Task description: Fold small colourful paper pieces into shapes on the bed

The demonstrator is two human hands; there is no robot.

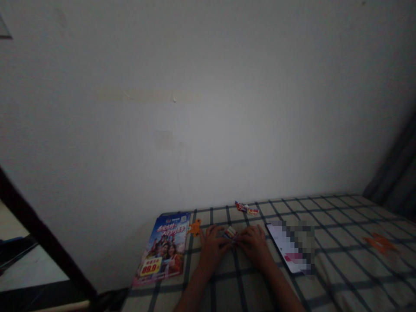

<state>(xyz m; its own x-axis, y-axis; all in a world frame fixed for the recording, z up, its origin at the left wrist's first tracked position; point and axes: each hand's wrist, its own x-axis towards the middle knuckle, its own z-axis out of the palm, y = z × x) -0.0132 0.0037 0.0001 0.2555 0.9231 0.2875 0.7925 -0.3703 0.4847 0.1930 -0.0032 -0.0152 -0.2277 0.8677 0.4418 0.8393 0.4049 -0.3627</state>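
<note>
A small folded piece of colour-printed paper [230, 232] lies toward the far edge of the checked cloth [224, 286], between the two hands. The left hand [212, 238] and the right hand [252, 239] both pinch it, fingertips drawn narrow and nearly meeting. Just beyond, near the cloth's far edge, lies a twisted printed strip [247, 209]. Beside the right hand, a slim device with a lit screen [286, 249] lies slanted, partly pixelated. At the cloth's left edge rests a glossy printed leaflet [165, 245], its far end by the far left corner.
</note>
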